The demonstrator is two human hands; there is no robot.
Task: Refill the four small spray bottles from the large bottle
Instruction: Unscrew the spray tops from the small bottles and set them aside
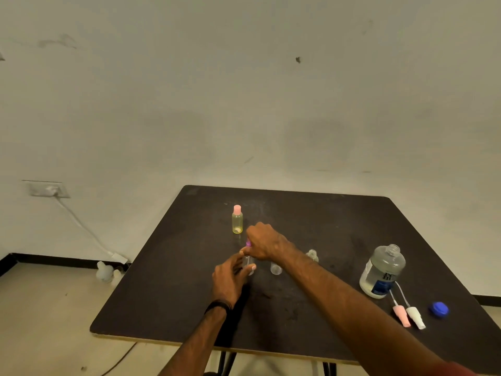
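Note:
My left hand [231, 275] wraps a small clear spray bottle [249, 264] standing mid-table. My right hand [267, 242] grips its purple spray cap [248, 243] from above, fingers closed around it. A yellow small bottle with a pink cap [237, 219] stands just behind. Two more small clear bottles stand uncapped: one [276, 268] right of my hands, partly hidden by my right forearm, and another [312, 255] behind that arm. The large clear bottle [382, 271] with a blue label stands open at the right.
A pink spray head [401, 316] and a white spray head [415, 317] lie in front of the large bottle, near the blue cap [438, 309]. The dark table [168, 294] stands against a pale wall. A white cable and plastic bottles [105, 271] sit on the floor at left.

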